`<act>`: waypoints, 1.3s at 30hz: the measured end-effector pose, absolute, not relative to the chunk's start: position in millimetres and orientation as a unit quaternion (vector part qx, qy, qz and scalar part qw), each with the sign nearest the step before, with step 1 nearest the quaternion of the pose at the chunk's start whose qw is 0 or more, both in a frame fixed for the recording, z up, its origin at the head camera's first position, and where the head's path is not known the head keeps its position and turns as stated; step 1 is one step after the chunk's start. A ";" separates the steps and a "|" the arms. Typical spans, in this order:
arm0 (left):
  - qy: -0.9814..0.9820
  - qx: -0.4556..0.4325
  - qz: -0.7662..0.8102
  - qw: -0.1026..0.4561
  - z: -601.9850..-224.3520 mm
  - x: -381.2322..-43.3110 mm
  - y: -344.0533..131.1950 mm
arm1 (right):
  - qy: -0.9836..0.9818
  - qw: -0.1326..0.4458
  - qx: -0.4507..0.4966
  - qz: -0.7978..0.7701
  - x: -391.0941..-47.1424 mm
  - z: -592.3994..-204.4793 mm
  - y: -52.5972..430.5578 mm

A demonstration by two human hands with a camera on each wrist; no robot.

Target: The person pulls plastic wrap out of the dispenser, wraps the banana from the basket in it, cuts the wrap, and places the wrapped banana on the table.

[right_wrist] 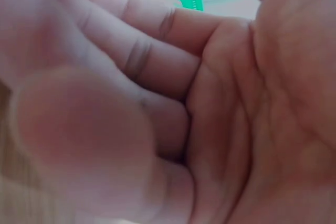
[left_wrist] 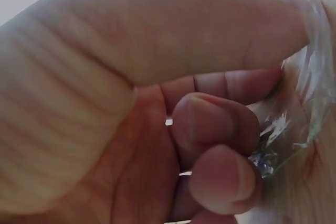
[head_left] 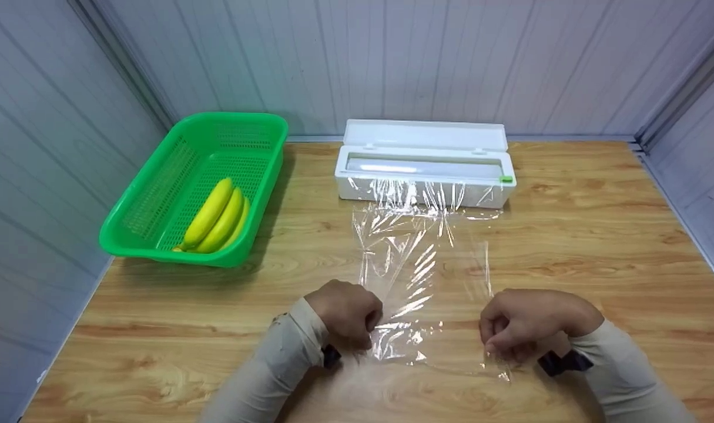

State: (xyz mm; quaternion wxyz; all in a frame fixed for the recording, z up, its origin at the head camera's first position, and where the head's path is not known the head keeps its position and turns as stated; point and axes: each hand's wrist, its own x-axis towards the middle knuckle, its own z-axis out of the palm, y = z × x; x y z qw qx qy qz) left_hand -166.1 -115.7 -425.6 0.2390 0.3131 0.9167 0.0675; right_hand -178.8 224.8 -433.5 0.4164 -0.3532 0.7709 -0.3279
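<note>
A clear sheet of plastic wrap (head_left: 421, 282) stretches over the table from a white wrap dispenser (head_left: 424, 191), whose lid stands raised at the back. My left hand (head_left: 348, 311) pinches the near left corner of the sheet between thumb and fingers. In the left wrist view, crumpled film (left_wrist: 315, 77) shows at the thumb tip. At the near right corner, my right hand (head_left: 533, 323) has its fingers curled and pinches the wrap's edge. The right wrist view shows the curled fingers and palm, with no film visible there.
A green plastic basket (head_left: 139, 194) stands at the left, holding a bunch of yellow bananas (head_left: 215, 217). A small green slider (head_left: 506, 178) sits on the dispenser's right end. White panelled walls (head_left: 380, 59) bound the wooden table (head_left: 597, 235) at the back and sides.
</note>
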 end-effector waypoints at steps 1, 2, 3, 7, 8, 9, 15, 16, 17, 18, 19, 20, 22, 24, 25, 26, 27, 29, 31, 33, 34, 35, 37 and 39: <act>0.918 0.313 0.061 0.237 -425.4 -164.8 -115.3 | 0.767 0.425 -0.347 -0.332 -178.7 -434.5 224.7; 0.918 0.313 0.056 0.235 -425.3 -163.7 -114.8 | 0.765 0.433 -0.340 -0.335 -178.4 -435.0 224.2; 0.919 0.314 0.053 0.234 -425.1 -162.5 -114.4 | 0.765 0.438 -0.333 -0.335 -177.7 -435.5 223.4; 0.921 0.312 0.043 0.230 -424.4 -159.5 -113.8 | 0.764 0.455 -0.311 -0.334 -174.4 -435.4 219.3; 0.921 0.313 0.041 0.230 -424.2 -159.0 -113.8 | 0.765 0.456 -0.308 -0.334 -173.5 -434.8 218.2; 0.921 0.312 0.039 0.229 -424.1 -158.5 -114.0 | 0.765 0.458 -0.305 -0.334 -172.5 -434.4 217.4; 0.924 0.301 0.036 0.231 -423.1 -155.1 -116.0 | 0.771 0.462 -0.284 -0.333 -166.5 -433.0 216.5; 0.925 0.298 0.036 0.233 -422.9 -154.7 -116.4 | 0.772 0.461 -0.284 -0.333 -165.5 -433.0 216.7; 0.925 0.296 0.035 0.234 -422.8 -154.4 -116.9 | 0.773 0.460 -0.283 -0.332 -164.6 -433.2 217.0; 0.926 0.294 0.034 0.235 -422.7 -154.1 -117.2 | 0.774 0.458 -0.284 -0.331 -163.5 -433.4 217.2; 0.926 0.294 0.033 0.235 -422.7 -154.0 -117.6 | 0.775 0.457 -0.284 -0.331 -162.3 -433.7 217.6; 0.926 0.293 0.033 0.235 -422.9 -154.0 -118.1 | 0.776 0.455 -0.284 -0.331 -161.0 -434.3 218.1; 0.927 0.294 0.032 0.232 -423.0 -154.3 -118.9 | 0.778 0.449 -0.289 -0.330 -158.7 -435.8 219.3; 0.929 0.290 0.034 0.229 -423.3 -154.5 -120.4 | 0.779 0.446 -0.289 -0.332 -156.4 -437.7 221.1; 0.930 0.288 0.034 0.228 -423.7 -154.6 -121.3 | 0.778 0.446 -0.289 -0.335 -155.4 -438.6 222.0; 0.931 0.284 0.036 0.227 -423.6 -154.6 -122.2 | 0.777 0.446 -0.290 -0.338 -154.7 -439.6 223.0; 0.932 0.280 0.037 0.227 -423.6 -154.7 -123.2 | 0.773 0.447 -0.291 -0.342 -154.4 -440.4 223.8; 0.934 0.274 0.040 0.226 -423.1 -155.7 -125.2 | 0.765 0.453 -0.295 -0.351 -154.1 -441.0 225.4; 0.934 0.272 0.048 0.227 -421.9 -157.8 -127.7 | 0.754 0.457 -0.307 -0.358 -154.9 -440.3 226.4; 0.933 0.271 0.063 0.227 -420.0 -161.0 -130.9 | 0.746 0.451 -0.329 -0.362 -156.7 -437.8 227.0; 0.933 0.269 0.072 0.227 -418.5 -163.1 -132.9 | 0.744 0.445 -0.341 -0.363 -157.9 -435.8 227.4; 0.934 0.266 0.083 0.225 -416.7 -165.1 -135.0 | 0.743 0.439 -0.351 -0.363 -159.1 -433.2 227.9; 0.935 0.263 0.107 0.211 -412.8 -169.1 -139.5 | 0.743 0.421 -0.372 -0.364 -162.8 -428.0 230.2; 0.939 0.256 0.129 0.190 -408.5 -174.0 -143.7 | 0.753 0.381 -0.396 -0.362 -166.9 -421.7 232.5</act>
